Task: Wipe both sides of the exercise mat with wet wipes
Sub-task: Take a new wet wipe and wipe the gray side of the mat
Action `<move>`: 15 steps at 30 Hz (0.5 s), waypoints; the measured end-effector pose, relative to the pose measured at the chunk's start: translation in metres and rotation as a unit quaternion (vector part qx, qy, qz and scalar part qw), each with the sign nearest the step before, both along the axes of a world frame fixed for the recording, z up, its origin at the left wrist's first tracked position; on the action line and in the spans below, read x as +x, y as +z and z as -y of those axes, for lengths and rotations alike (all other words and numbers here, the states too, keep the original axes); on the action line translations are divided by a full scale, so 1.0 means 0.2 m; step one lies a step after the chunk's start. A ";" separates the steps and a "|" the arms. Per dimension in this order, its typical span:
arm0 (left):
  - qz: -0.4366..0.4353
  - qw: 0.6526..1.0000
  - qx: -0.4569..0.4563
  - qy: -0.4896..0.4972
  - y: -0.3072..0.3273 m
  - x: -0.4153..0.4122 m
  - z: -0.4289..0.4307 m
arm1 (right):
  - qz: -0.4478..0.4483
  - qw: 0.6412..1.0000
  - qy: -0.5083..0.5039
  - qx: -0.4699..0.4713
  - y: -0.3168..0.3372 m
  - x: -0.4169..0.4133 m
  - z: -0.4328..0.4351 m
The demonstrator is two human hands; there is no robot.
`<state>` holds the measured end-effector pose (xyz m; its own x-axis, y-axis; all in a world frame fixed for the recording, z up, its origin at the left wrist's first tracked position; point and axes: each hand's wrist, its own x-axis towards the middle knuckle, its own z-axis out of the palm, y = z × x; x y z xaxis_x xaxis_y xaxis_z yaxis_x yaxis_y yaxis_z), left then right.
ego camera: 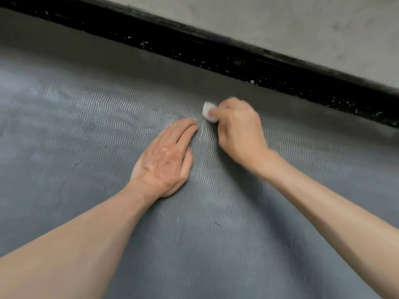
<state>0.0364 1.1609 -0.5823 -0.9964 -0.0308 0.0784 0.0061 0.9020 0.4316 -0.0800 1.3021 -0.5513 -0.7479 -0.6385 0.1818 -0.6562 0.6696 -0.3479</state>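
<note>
A grey exercise mat (86, 130) with a wavy ribbed texture fills most of the view and shines wet in streaks. My left hand (166, 160) lies flat on the mat near the middle, fingers straight and together, pointing away from me. Just to its right, my right hand (237, 128) grips a small bunched white wet wipe (207, 111) and presses it on the mat. Only the wipe's far end shows past the curled fingers. The right hand is slightly blurred.
Along the mat's far edge runs a black strip (237, 61) speckled with white flecks, from upper left to right. Beyond it lies a pale grey concrete surface (302, 22). A small dark fleck (217, 224) sits on the mat near me.
</note>
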 end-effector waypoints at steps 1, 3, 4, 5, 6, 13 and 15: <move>0.008 1.000 0.000 0.000 0.00 0.00 0.00 | 0.006 0.999 0.035 0.000 -0.01 0.08 -0.03; 0.017 1.000 -0.002 -0.005 0.00 0.00 0.00 | 0.018 0.994 0.105 0.004 0.01 0.18 -0.08; 0.019 1.000 -0.005 -0.007 0.00 0.00 0.00 | 0.024 0.992 0.126 0.009 0.02 0.16 -0.08; 0.020 1.000 -0.007 -0.007 0.01 0.00 0.00 | 0.025 0.991 0.128 0.010 0.02 0.08 -0.06; 0.022 1.000 -0.009 -0.007 0.01 0.00 0.00 | 0.020 0.993 0.112 0.014 0.02 -0.01 -0.03; 0.022 1.000 -0.007 -0.008 0.01 0.00 0.00 | -0.022 0.998 -0.011 0.055 -0.01 -0.29 0.09; 0.021 1.000 -0.009 -0.005 0.01 0.00 0.00 | -0.018 0.998 0.050 0.040 0.00 -0.13 0.01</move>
<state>0.0359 1.1610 -0.5797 -0.9991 -0.0192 0.0368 -0.0021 0.9093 0.4161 -0.1060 1.3008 -0.5522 -0.6744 -0.7225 0.1521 -0.7315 0.6256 -0.2712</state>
